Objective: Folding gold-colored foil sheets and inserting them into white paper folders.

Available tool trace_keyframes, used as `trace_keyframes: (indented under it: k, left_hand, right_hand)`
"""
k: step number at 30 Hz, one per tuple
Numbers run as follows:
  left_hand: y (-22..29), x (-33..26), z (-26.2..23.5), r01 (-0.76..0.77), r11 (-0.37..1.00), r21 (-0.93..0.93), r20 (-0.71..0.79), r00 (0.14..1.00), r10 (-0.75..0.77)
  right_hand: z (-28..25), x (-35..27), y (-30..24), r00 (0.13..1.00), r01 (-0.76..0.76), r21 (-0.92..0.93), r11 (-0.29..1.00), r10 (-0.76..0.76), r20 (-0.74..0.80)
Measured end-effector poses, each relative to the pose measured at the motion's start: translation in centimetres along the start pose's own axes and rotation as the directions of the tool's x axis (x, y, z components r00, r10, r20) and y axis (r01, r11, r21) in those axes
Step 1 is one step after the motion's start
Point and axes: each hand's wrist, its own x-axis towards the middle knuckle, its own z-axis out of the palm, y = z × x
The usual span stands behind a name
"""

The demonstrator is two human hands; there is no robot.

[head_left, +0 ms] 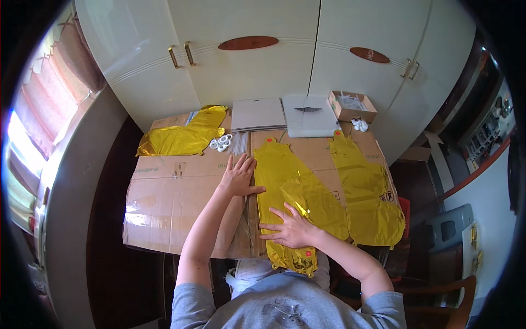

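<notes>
Cream cupboard doors (246, 60) close off the far side of a worktop (170, 197) covered in flattened brown cardboard, where flat gold foil balloons are being laid out. The middle balloon (296, 192) lies lengthwise near the worktop's centre, its lower end hanging over the near edge; the right hand (293, 227) presses flat on its lower half, fingers spread, gripping nothing, while the left hand (239, 175) rests open on the cardboard, touching the balloon's left edge. Judging by this, smoothing is under way — one balloon (367, 192) already lies flat toward the right edge, another (183, 134) sits crumpled at the far left corner, seemingly undone. White plastic rings (220, 143), two grey-white folders (285, 114) and a small box (352, 106) crowd the far edge — open room remains on the bare left half.
</notes>
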Motion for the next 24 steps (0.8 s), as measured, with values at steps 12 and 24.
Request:
trace_keyframes:
  k: [12, 24]
  left_hand:
    - [2.9, -4.5, -0.9, -0.341, 0.939, -0.045, -0.113, 0.936, 0.334]
    - [3.9, -6.7, 1.0, -0.34, 0.937, -0.081, -0.159, 0.932, 0.325]
  right_hand:
    - [-0.2, 0.0, 0.1, 0.997, -0.022, -0.013, 1.0, 0.023, 0.07]
    - [-1.3, -0.7, 1.7, 0.995, -0.002, 0.06, 0.998, 0.008, -0.103]
